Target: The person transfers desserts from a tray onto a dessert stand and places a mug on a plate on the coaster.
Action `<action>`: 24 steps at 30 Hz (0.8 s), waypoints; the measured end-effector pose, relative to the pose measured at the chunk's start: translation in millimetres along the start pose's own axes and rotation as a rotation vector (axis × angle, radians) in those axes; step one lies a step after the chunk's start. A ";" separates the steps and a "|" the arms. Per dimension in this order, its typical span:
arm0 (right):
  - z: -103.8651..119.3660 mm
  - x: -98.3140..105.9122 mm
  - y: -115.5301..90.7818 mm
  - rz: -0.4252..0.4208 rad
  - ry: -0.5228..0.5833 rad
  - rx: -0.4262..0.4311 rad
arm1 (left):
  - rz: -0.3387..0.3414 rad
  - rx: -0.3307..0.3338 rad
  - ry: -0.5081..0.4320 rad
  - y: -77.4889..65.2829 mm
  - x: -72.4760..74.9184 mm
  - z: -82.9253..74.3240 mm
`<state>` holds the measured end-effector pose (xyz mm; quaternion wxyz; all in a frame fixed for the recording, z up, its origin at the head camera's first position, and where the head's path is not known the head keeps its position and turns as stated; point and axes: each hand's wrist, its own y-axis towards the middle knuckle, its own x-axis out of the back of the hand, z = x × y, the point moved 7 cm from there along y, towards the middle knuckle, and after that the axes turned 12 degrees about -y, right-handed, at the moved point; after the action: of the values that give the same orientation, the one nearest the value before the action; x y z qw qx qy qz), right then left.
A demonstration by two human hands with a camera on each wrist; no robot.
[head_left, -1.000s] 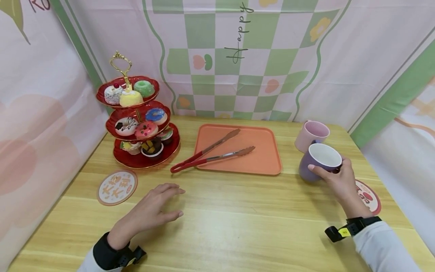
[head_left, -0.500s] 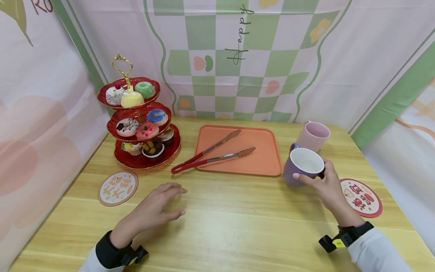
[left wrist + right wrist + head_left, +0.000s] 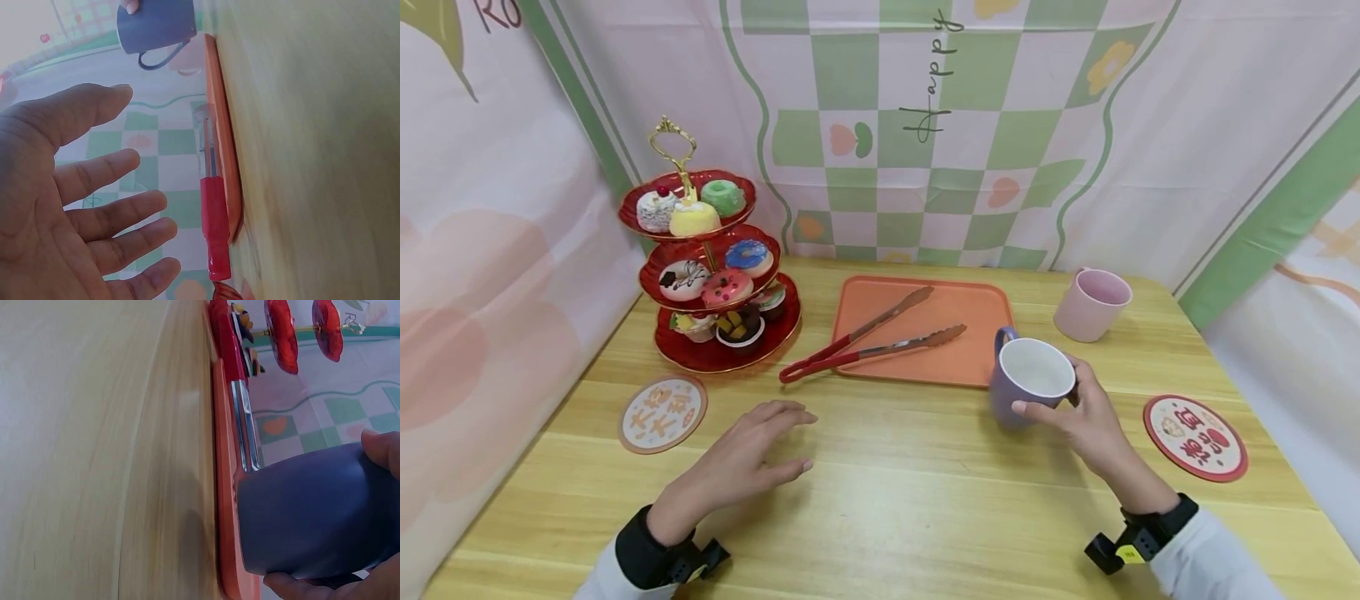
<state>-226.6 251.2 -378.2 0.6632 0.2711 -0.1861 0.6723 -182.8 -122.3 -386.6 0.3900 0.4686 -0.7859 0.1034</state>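
Observation:
My right hand grips a purple mug with a white inside, thumb on the near side and fingers round its right side. The mug's handle points to the back left, and the mug overlaps the tray's front right corner in the head view. In the right wrist view the mug shows above the wood, its shadow on the table. My left hand hovers over the table at the front left, fingers spread and holding nothing. Its palm and loosely bent fingers fill the left side of the left wrist view.
Red-handled tongs lie spread across the orange tray. A three-tier red stand with cakes stands at the back left. A pink mug is at the back right. Round coasters lie left and right.
My right hand has carried the purple mug leftward and nearer, away from the pink mug, and the right coaster shows fully now. My left hand has barely moved.

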 end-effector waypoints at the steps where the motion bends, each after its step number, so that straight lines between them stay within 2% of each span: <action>1: 1.7 -2.3 -0.1 0.007 0.005 0.008 | -0.005 -0.002 -0.008 0.6 0.6 -0.7; 7: 10.6 -16.5 0.3 0.043 0.046 0.058 | -0.049 -0.024 -0.095 8.3 2.6 -3.8; 12: 17.0 -28.2 -0.2 0.074 0.051 0.087 | -0.057 -0.044 -0.153 14.6 -0.5 -5.8; 18: 25.8 -40.6 -4.0 0.127 0.066 0.119 | -0.063 -0.029 -0.202 21.3 -3.4 -8.8; 24: 33.8 -53.0 -7.6 0.180 0.128 0.148 | -0.116 -0.043 -0.294 34.9 -3.6 -13.0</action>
<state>-216.5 189.1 -385.0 0.5890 0.2580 -0.1166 0.7569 -203.7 -94.3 -373.3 0.2860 0.5147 -0.8082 -0.0057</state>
